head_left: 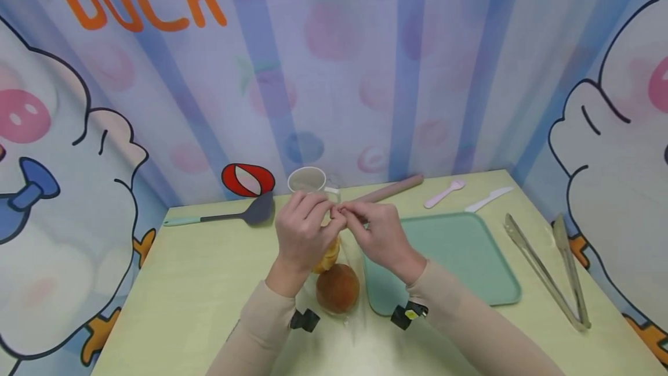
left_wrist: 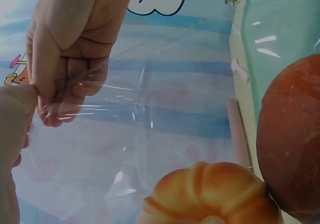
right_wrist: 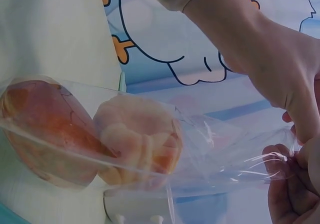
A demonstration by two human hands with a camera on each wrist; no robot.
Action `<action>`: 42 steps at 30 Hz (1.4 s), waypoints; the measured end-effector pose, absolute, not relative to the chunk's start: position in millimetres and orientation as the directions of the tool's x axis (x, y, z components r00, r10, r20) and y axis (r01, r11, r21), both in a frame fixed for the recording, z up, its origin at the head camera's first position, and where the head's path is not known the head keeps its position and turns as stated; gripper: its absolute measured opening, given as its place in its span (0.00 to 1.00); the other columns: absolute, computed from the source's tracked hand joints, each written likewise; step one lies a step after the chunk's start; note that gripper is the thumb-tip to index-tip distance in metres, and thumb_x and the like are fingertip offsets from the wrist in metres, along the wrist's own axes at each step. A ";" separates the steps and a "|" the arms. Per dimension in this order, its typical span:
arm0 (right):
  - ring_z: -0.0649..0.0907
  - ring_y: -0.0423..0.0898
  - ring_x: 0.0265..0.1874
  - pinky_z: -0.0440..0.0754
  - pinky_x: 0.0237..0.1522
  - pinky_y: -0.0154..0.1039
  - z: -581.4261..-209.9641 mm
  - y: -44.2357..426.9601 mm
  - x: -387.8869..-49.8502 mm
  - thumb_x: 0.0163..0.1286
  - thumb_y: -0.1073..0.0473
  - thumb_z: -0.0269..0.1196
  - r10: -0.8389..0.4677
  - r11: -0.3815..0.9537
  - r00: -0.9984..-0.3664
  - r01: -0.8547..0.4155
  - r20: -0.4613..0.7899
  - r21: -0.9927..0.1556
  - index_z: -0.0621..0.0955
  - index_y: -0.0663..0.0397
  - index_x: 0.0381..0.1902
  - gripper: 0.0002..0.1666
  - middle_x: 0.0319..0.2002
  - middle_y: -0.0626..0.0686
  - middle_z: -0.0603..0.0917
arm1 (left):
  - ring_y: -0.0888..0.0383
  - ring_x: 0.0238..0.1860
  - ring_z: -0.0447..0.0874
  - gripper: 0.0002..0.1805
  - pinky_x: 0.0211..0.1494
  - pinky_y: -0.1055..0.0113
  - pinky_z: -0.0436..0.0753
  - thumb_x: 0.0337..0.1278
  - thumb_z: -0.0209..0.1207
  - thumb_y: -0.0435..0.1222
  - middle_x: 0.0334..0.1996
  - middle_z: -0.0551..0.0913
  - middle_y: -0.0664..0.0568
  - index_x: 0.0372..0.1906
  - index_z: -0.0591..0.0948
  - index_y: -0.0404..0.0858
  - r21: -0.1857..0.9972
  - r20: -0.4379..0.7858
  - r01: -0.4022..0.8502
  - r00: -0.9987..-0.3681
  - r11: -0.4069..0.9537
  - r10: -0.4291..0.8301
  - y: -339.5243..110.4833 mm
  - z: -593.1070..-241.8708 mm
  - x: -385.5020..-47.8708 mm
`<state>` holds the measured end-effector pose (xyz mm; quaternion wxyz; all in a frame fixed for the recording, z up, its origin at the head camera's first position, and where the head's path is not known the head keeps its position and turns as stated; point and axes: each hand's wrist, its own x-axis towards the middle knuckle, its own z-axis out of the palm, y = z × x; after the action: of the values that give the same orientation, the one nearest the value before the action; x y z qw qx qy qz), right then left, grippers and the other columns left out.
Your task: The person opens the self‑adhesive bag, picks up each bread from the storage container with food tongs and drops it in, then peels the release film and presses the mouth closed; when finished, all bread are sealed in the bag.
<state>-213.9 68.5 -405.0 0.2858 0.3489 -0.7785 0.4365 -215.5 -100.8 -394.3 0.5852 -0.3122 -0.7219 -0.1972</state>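
A clear plastic bag [right_wrist: 220, 149] hangs over the middle of the table, holding a round brown bun [head_left: 337, 289] and a ridged golden bread roll [left_wrist: 212, 194]. The bun sits lower in it, against the roll. My left hand [head_left: 305, 228] pinches the bag's upper edge with thumb and fingers. Close beside it, my right hand [head_left: 381, 234] pinches the same edge, and the fingertips of both hands nearly meet. In the right wrist view the film is gathered and creased between the hands. In the head view the hands cover part of the roll.
A green tray [head_left: 459, 260] lies right of the bag, with metal tongs [head_left: 548, 277] beyond. Behind are a white mug [head_left: 307, 179], a rolling pin [head_left: 391, 189], a pink spoon-like utensil [head_left: 443, 194] and a white knife [head_left: 489, 199]. A spatula [head_left: 235, 213] lies left.
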 end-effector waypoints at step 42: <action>0.91 0.42 0.29 0.85 0.26 0.36 -404.0 84.7 -215.0 0.79 0.66 0.60 -0.198 0.300 -0.763 -0.645 0.615 -0.703 0.89 0.60 0.43 0.10 0.34 0.51 0.92 | 0.45 0.32 0.85 0.06 0.36 0.56 0.87 0.56 0.73 0.27 0.34 0.87 0.41 0.39 0.92 0.33 0.086 0.966 0.748 -0.224 0.658 0.129 -172.2 -393.8 -216.4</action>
<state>-215.0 84.7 -404.0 0.2122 0.2709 -0.7778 0.5259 -216.4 -172.2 -393.8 0.5456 -0.3008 -0.7288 -0.2839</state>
